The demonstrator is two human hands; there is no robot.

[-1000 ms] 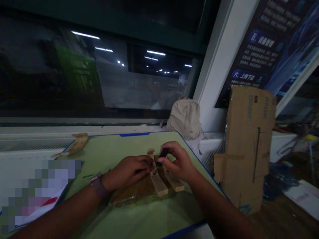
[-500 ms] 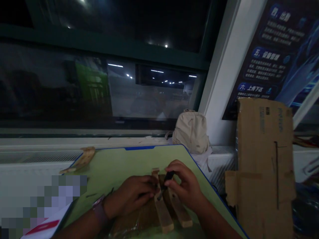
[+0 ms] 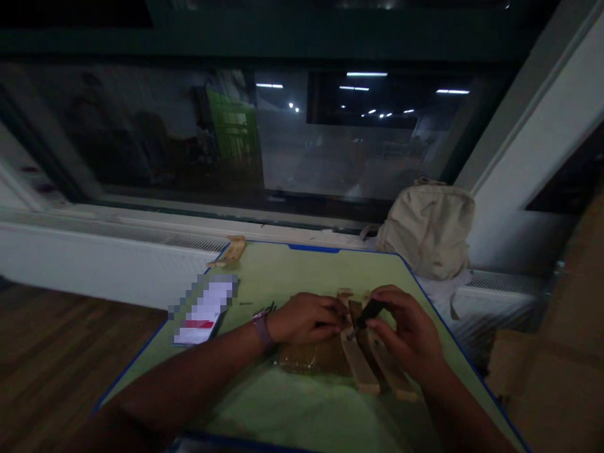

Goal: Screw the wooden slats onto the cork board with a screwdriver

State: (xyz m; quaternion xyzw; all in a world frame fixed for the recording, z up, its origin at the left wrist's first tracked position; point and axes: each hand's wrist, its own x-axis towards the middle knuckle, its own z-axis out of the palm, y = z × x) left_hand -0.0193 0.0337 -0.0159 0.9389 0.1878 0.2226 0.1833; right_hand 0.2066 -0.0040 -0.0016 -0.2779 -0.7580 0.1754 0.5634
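Observation:
In my right hand (image 3: 410, 330) is a short screwdriver (image 3: 372, 309) with a black handle, pinched between thumb and fingers. Its shaft slants down-left towards a hole or screw head in the left wooden slat (image 3: 362, 368); whether the tip touches is too dark to tell. My left hand (image 3: 309, 319), with a banded wrist, has its bent fingers closed on that slat's far part. A second wooden slat (image 3: 396, 377) with a hole lies alongside, under my right hand. Beneath my left hand is a flat brown piece (image 3: 302, 358) with a shiny, clear-looking cover.
The green tabletop (image 3: 283, 270) has a blue edge. A curved wooden piece (image 3: 233, 251) rests at its far left corner, with a pixelated white-and-red item (image 3: 207, 318) nearer. A beige backpack (image 3: 427, 229) stands behind the right corner; cardboard (image 3: 557, 340) is at right.
The view has swung left and down, so the table sits further right and the poster has left view. Both hands keep their places at the slats, the screwdriver still in my right hand.

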